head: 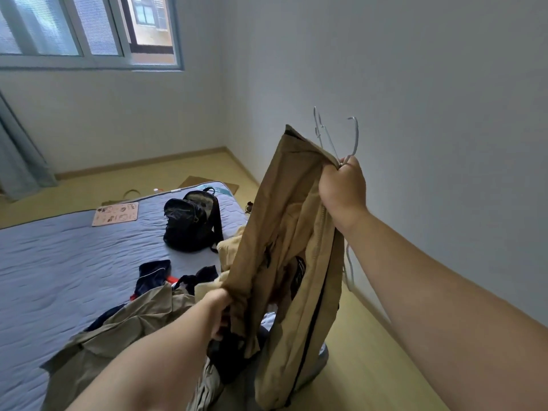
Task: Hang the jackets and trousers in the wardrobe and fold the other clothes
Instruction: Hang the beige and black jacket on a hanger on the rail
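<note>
- Left hand [221,305], low over the clothes pile [127,321] on the mattress [59,247], clenches the hem of the tan jacket [284,232].
- That tan jacket hangs bunched between both hands — its sleeves may tangle.
- Right hand [344,188] clutches the collar together with the wire hangers [335,137] — one hanger could slip free.

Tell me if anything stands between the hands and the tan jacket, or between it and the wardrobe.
Nothing blocks the hands: the right hand grips the tan fabric jacket at its top together with pale wire hangers, and the left hand grips its lower edge. No wardrobe is in view, so that path cannot be judged.
</note>
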`<action>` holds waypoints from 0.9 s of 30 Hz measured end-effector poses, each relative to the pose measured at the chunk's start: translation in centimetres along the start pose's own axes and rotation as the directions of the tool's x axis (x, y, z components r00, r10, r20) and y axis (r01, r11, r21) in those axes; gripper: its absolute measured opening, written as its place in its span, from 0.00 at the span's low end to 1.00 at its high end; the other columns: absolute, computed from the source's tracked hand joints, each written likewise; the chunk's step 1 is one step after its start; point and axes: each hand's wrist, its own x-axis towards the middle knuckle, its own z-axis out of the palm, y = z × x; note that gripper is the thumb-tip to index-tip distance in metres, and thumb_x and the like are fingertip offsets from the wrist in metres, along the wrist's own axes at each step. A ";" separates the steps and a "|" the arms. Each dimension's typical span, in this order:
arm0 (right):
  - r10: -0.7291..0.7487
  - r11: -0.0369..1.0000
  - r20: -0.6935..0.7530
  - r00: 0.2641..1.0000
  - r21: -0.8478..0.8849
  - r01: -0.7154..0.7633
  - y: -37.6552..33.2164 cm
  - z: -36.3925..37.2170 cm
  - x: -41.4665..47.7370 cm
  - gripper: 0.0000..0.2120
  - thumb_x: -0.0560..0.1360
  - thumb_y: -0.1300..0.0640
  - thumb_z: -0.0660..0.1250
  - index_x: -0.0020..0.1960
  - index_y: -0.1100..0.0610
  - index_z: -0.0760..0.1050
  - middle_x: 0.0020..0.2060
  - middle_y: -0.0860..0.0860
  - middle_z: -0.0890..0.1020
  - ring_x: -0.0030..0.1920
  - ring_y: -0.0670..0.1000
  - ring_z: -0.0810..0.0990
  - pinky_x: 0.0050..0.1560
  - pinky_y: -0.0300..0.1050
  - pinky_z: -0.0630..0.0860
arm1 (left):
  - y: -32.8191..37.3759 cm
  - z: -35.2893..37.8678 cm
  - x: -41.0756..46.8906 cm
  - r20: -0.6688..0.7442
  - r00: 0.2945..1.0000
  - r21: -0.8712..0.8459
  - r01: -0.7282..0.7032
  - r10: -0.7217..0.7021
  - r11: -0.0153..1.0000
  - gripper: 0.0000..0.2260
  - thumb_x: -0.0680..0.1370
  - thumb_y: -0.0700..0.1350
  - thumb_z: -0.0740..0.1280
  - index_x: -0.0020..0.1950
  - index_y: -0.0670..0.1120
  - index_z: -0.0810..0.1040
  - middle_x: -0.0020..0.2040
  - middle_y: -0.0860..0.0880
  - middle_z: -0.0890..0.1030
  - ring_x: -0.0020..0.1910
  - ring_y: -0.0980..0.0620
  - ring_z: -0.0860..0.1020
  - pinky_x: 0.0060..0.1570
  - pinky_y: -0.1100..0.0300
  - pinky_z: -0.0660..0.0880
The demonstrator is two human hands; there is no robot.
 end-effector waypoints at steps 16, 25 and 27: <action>0.095 0.986 -0.128 0.987 -0.122 -0.111 5.9 -1.5 1.3 0.11 0.82 0.44 0.56 0.55 0.51 0.68 0.42 0.49 0.78 0.44 0.55 0.80 0.49 0.59 0.80 | 18.9 -6.4 -13.6 -0.262 0.706 -0.150 -0.703 0.658 0.695 0.14 0.72 0.51 0.72 0.51 0.43 0.82 0.44 0.42 0.85 0.39 0.44 0.83 0.36 0.56 0.77; 0.129 0.981 -0.066 0.989 -0.137 -0.137 6.4 0.6 1.8 0.13 0.83 0.44 0.55 0.56 0.53 0.67 0.48 0.53 0.80 0.49 0.59 0.81 0.53 0.61 0.80 | 17.2 -9.3 -17.7 0.144 0.612 -0.087 -0.775 0.778 0.626 0.31 0.68 0.18 0.59 0.62 0.42 0.82 0.51 0.38 0.82 0.46 0.41 0.83 0.33 0.56 0.81; 0.138 0.979 -0.040 0.990 -0.145 -0.142 6.3 1.3 1.8 0.14 0.83 0.44 0.54 0.57 0.54 0.68 0.49 0.54 0.80 0.49 0.59 0.81 0.54 0.61 0.80 | 16.5 -9.9 -17.1 0.084 0.636 -0.115 -0.759 0.767 0.641 0.29 0.70 0.20 0.60 0.61 0.44 0.83 0.53 0.38 0.82 0.46 0.42 0.83 0.33 0.57 0.81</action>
